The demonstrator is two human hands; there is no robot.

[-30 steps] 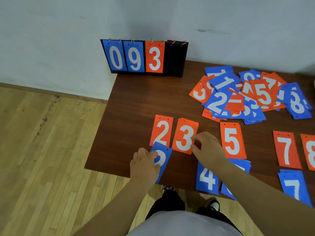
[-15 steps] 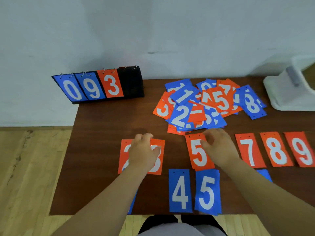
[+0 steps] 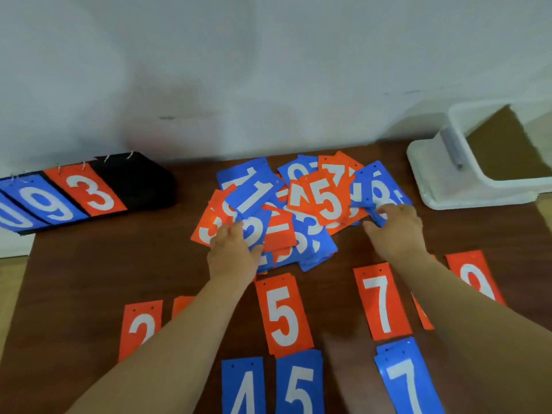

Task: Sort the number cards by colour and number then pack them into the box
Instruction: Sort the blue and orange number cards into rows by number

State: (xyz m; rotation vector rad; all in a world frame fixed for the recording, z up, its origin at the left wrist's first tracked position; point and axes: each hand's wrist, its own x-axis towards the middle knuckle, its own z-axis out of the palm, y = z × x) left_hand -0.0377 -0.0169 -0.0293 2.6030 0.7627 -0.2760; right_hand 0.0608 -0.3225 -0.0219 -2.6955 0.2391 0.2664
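A jumbled pile of orange and blue number cards (image 3: pixel 298 210) lies at the back middle of the brown table (image 3: pixel 89 273). My left hand (image 3: pixel 233 252) rests its fingers on a blue 2 card (image 3: pixel 254 231) at the pile's left side. My right hand (image 3: pixel 394 231) pinches a blue 8 card (image 3: pixel 379 189) at the pile's right edge, thumb below and fingers above. In front lie sorted cards: orange 2 (image 3: pixel 140 327), orange 5 (image 3: pixel 282 315), orange 7 (image 3: pixel 380 303), orange 9 (image 3: pixel 475 279), then blue 4 (image 3: pixel 243 386), blue 5 (image 3: pixel 300 383), blue 7 (image 3: pixel 403 380). My arms hide other cards.
A white plastic box (image 3: pixel 478 186) stands open at the back right corner of the table. A black flip scoreboard (image 3: pixel 89 192) showing 0, 9, 3 stands at the back left against the wall. Wooden floor shows past the table's left edge.
Both hands have left the sorted rows and moved back onto the jumbled pile. The view has swung right, bringing the white box into sight.
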